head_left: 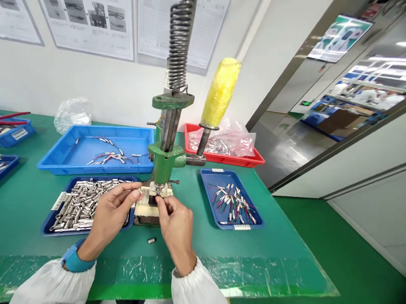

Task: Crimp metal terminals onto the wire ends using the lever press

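A green hand press (167,161) with a coil spring and a yellow-wrapped lever (221,92) stands before me. My left hand (113,210) is closed in a pinch on a small shiny metal piece (140,191), just left of the press head. My right hand (178,222) has thumb and forefinger pinched at the die under the press head; what they hold is hidden. Left of the press, partly behind my left hand, lies a blue tray of metal sleeves (79,203). A small dark-ended cylinder (151,240) rests on the mat between my wrists.
To the right, a small blue tray (205,182) holds short wired parts. Behind it sits a red tray (258,162) with plastic bags. A larger blue tray (84,140) with several wired parts is at back left. More blue trays (18,133) stand far left. The table's edge runs along the right.
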Tool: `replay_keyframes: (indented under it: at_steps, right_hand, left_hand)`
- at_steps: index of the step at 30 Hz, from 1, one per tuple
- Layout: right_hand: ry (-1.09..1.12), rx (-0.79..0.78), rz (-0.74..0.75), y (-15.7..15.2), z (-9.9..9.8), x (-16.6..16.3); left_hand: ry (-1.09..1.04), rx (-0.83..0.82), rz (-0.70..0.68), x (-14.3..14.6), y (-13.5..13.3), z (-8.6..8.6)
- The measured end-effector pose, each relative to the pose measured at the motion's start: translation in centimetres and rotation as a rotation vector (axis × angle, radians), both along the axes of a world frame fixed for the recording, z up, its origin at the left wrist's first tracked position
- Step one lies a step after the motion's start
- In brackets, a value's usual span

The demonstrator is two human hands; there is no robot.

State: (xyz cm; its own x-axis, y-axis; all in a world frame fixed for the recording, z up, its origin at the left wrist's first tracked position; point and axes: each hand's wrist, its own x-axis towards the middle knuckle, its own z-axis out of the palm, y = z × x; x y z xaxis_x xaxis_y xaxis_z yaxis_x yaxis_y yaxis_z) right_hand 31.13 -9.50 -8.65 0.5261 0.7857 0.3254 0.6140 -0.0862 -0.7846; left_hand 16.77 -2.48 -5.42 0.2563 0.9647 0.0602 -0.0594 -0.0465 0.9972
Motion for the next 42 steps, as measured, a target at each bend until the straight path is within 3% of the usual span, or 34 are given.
replay_keyframes:
  at_steps: [6,11,14,19,25,32,36,42]
  right_hand:
    - [0.008,0.021,0.018,0.0,-0.6,0.0]
    - [0.032,0.068,0.032,0.1,-1.1,-0.1]
    - [0.031,0.082,0.028,0.1,-1.2,-0.1]
    - [0.004,0.101,0.02,0.2,-1.3,-0.1]
    - [0.034,0.105,0.038,0.1,-1.3,0.0]
    - [0.035,0.121,0.044,0.0,-1.5,-0.1]
    - [0.03,0.124,0.027,0.2,-1.3,0.0]
    - [0.028,-0.008,0.142,-1.6,0.9,2.0]
  left_hand:
    - [-0.384,-0.31,-0.053,1.0,0.4,0.5]
    - [-0.439,-0.43,-0.071,1.4,0.7,0.8]
    - [-0.377,-0.349,-0.072,1.5,0.8,0.5]
    - [-0.146,-0.035,-0.043,2.2,0.9,0.1]
    - [0.037,0.196,-0.126,3.0,1.3,-0.1]
    - [0.274,0.411,-0.197,3.2,1.7,0.9]
    - [0.426,0.552,-0.139,3.0,1.4,1.2]
    - [0.45,0.551,-0.106,2.4,1.3,-0.1]
